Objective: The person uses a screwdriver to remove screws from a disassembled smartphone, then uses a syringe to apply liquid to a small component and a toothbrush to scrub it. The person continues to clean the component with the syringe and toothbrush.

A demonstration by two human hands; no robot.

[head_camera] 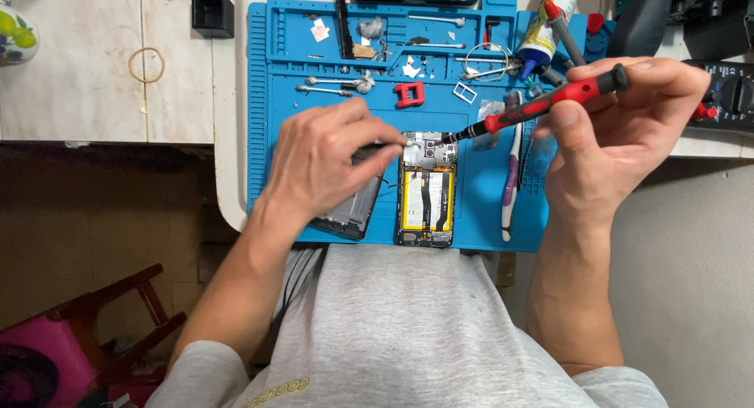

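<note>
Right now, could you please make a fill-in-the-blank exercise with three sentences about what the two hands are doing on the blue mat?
1. The right hand holds a red and black ____ by its handle.
2. Its tip touches the upper end of the opened ____, which shows a yellow battery and lies on the blue silicone work mat.
3. The left hand rests on the mat to the ____ of this device.

Missing words: screwdriver; smartphone; left

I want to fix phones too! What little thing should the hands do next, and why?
Probably turn the screwdriver in place. The right hand holds it slanted, its tip at the top of the open phone, while the left hand steadies the phone at its top edge. Whether the tip sits in a screw is too small to tell.
</note>
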